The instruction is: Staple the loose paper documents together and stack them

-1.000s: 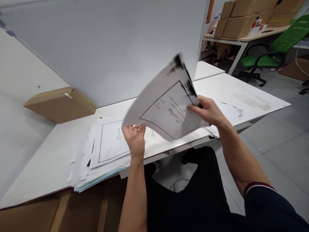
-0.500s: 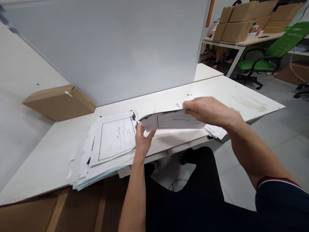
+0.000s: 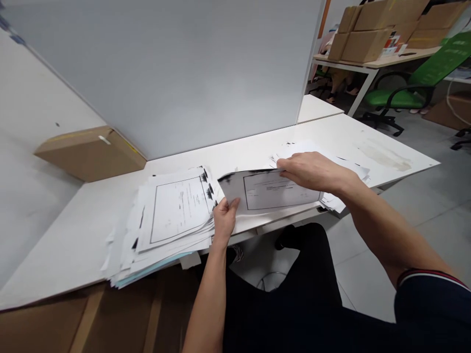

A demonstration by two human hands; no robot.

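Observation:
A printed sheet [image 3: 272, 192] with a black frame and smudged edges lies low over the white desk [image 3: 73, 235], held by both hands. My left hand [image 3: 224, 218] pinches its near left corner. My right hand [image 3: 312, 171] grips its far right edge, fingers curled over the top. To the left sits a thick, untidy pile of papers [image 3: 165, 220] with a similar framed page on top. A thinner stack of papers [image 3: 331, 162] lies under and behind my right hand.
A grey partition panel [image 3: 165, 73] stands along the desk's back. A brown cardboard box [image 3: 88, 152] rests at the back left. Cardboard boxes [image 3: 368, 29] on another table and a green office chair [image 3: 405, 93] are at the far right. Brown cardboard [image 3: 91, 318] lies below the desk's front edge.
The sheet, raised and tilted up a second ago, has come down nearly flat onto the desk between the two paper piles. Both hands lowered with it.

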